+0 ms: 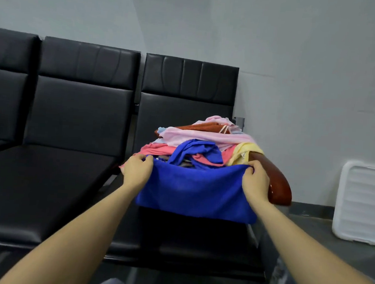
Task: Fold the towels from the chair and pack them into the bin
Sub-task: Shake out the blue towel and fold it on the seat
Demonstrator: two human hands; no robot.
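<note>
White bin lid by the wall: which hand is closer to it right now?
Right. The right hand grips the blue towel's corner on the side toward the white lid; the left hand grips the opposite corner, farther away.

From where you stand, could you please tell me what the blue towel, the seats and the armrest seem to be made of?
Blue towel: soft matte cloth, likely microfibre; it sags between the left hand and right hand.
Seats: black leather or vinyl, faint sheen, stitched panels.
Armrest: glossy reddish-brown, probably lacquered wood, though it could be plastic.
</note>
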